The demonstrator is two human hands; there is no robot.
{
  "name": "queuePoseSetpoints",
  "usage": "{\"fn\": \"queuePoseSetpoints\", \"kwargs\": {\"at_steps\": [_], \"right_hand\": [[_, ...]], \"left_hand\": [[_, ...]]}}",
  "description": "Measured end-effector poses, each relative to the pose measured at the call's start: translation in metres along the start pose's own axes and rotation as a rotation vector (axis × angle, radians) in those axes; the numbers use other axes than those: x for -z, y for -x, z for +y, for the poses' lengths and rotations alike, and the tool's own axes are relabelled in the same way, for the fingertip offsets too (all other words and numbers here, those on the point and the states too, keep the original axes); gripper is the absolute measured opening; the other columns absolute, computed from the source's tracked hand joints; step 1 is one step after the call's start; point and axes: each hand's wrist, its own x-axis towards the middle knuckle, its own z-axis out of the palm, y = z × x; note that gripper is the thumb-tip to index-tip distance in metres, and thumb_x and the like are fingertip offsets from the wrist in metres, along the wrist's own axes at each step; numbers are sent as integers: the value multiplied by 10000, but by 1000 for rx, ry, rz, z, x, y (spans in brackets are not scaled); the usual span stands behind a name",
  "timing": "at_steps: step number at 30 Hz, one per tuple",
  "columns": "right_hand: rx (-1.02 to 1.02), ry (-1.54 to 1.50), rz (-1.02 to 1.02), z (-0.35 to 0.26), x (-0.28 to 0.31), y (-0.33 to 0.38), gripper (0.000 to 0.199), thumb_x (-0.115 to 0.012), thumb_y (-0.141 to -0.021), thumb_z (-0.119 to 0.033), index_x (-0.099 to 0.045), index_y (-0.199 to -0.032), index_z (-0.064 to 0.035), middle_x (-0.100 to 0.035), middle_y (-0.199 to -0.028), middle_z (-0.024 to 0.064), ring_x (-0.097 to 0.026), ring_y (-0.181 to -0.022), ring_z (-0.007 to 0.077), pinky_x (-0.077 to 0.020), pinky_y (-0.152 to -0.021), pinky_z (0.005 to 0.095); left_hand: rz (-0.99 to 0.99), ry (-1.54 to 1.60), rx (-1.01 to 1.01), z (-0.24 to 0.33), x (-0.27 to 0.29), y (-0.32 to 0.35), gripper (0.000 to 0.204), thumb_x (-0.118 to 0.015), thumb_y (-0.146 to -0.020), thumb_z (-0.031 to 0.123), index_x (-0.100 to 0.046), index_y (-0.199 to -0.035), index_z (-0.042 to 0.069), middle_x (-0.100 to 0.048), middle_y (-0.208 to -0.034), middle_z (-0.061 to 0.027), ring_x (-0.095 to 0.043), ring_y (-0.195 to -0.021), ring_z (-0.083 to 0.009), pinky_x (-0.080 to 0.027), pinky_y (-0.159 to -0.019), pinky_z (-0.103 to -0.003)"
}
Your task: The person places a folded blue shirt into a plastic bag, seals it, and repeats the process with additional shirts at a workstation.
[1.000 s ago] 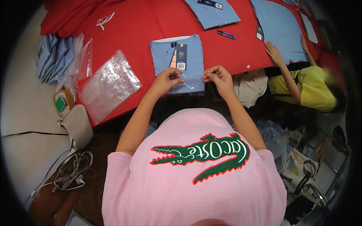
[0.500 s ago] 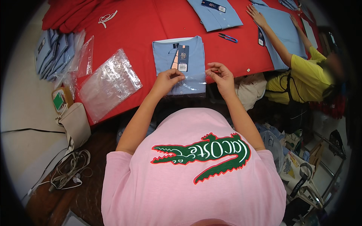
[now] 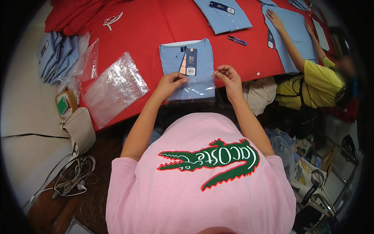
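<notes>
Pinching the upper edge of a clear bag [image 3: 199,92], fingertips narrowed, gripping toward its left side with the left hand [image 3: 171,83] and at its right side with the right hand [image 3: 230,80]. Holding it around the lower part of a folded blue shirt [image 3: 205,67], set flat along the near edge of the red cloth [image 3: 148,27], paper tag [image 3: 191,61] upward. Working with room leftward before a loose plastic sleeve [image 3: 116,89], and rightward before blue snips [image 3: 238,40].
</notes>
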Motion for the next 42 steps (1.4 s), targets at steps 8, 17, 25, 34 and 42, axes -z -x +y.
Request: {"fn": "queuePoseSetpoints", "kwargs": {"at_steps": [8,17,25,34,42], "right_hand": [[153,37,148,24,-9,-11,152,-639,-1029,53,-611,-1165,-9,-721,-1029,101,-736,-948,188,-601,-867,315],[-311,137,-77,-19,-2,-46,380,-740,-998,-68,-617,-1351,2,-761,-1043,69,-730,-962,149,-564,-912,290],[-326,250,-216,-33,-6,-50,449,-747,-974,-59,-598,-1393,1,-757,-1019,59,-713,-1006,150,-523,-981,297],[-93,-20,46,-26,2,-47,387,-678,-1039,-82,-595,-1416,-93,-683,-1146,36,-660,-1059,123,-498,-959,306],[-174,831,-398,-35,-35,-94,344,-631,-1087,-319,-822,-1054,-34,-735,-968,84,-665,-855,163,-536,-814,333]], "left_hand": [[259,-25,-134,34,-23,3,142,-547,-1132,136,-624,-1135,17,-788,-1020,-95,-797,-942,-191,-614,-808,-328],[324,-450,-404,29,-2,-3,151,-600,-1102,163,-642,-1175,37,-775,-1015,-122,-785,-838,-224,-606,-751,-341],[294,-365,-395,22,-7,-1,133,-578,-1105,185,-622,-1163,74,-767,-1000,-105,-774,-835,-253,-601,-744,-386],[268,-155,-197,21,5,0,170,-499,-1157,200,-573,-1184,49,-789,-1036,-106,-784,-845,-214,-598,-755,-347],[158,-273,-345,34,14,-8,184,-539,-1144,226,-587,-1222,67,-793,-1046,-94,-781,-846,-230,-603,-767,-352]]}}
